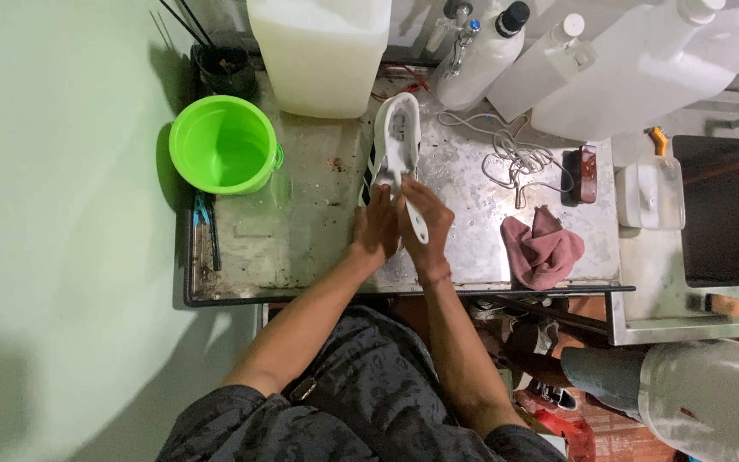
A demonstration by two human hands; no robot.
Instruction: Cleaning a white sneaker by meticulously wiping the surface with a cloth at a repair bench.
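Observation:
A white sneaker with black stripes [395,137] lies on the wet metal table [301,231], toe pointing away from me. My left hand [375,229] grips the shoe's heel end and holds it down. My right hand [425,224] is closed around the white handle of a brush [414,214], whose head rests against the shoe's side near the heel. White shoelaces [515,158] lie loose on the table to the right of the shoe.
A green bucket [222,144] stands at the table's left. Large white jugs [322,51] and bottles [481,56] line the back. A pink rag [542,250], a dark brush [586,174] and a clear container [652,192] sit at right.

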